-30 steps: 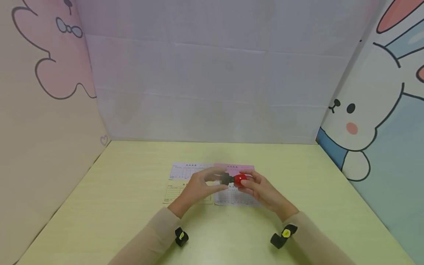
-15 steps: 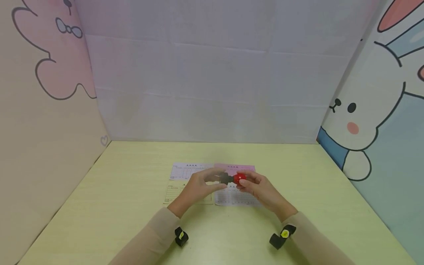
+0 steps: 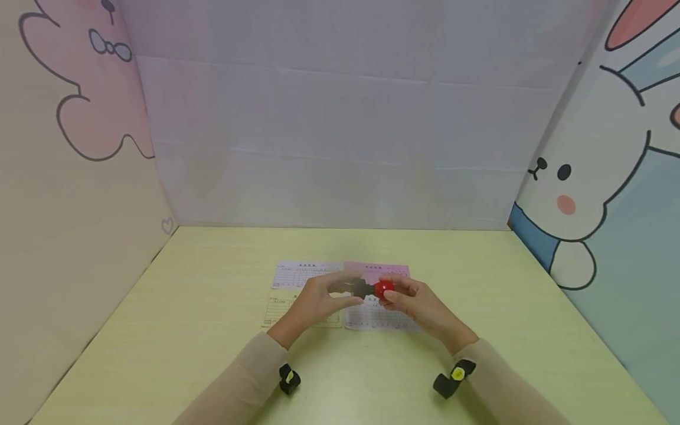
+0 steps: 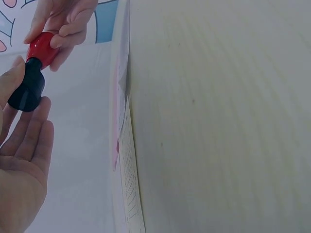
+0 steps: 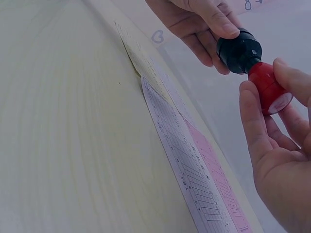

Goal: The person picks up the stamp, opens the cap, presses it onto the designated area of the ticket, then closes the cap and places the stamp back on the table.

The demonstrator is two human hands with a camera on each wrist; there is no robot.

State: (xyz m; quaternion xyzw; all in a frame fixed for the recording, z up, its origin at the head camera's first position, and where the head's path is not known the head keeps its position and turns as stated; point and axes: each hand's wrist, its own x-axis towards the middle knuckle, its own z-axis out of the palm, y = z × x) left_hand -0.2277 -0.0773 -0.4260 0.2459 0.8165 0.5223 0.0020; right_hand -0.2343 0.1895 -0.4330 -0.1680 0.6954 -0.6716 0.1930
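A stamp (image 3: 385,289) with a red knob handle and a black body lies sideways in the air above several printed forms. My left hand (image 3: 320,296) grips the black body (image 4: 28,88) between thumb and fingers. At the other end, my right hand (image 3: 419,302) pinches the red handle (image 5: 267,86), thumb on one side and fingers on the other. A pale round patch shows on the end of that handle in the right wrist view. Below are a white form (image 3: 289,275), a yellow form (image 3: 274,311), a pink form (image 3: 395,270) and a gridded white form (image 3: 366,319), partly covered by the hands.
The forms lie close together on a pale yellow-green table (image 3: 212,360). A pale sheet wall (image 3: 340,130) stands behind it. Side panels with cartoon figures, among them a rabbit (image 3: 589,171), flank the table.
The hands and the stamp shift only very slightly. The right fingers sit a little further left on the red handle than a second ago. The forms stay still.
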